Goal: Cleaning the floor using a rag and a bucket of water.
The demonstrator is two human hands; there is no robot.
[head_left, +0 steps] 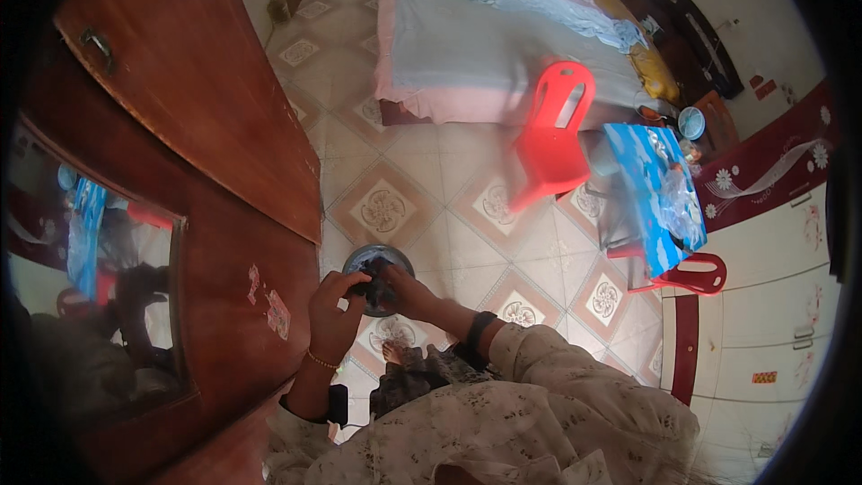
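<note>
A round grey basin is on the tiled floor in front of me, beside the wooden wardrobe. Over its left side my left hand is closed, thumb and fingers pinching the edge of a dark cloth-like item. My right hand reaches into the basin from the right, its fingers down among the same dark material. Those fingertips are mostly hidden and blurred. The basin's contents look dark and whitish, and I cannot make out whether there is water in it.
To the left rises the wooden wardrobe with a mirror. A red chair stands ahead right, by a bed. At the right are a blue-topped table, a second red chair and a pale cabinet.
</note>
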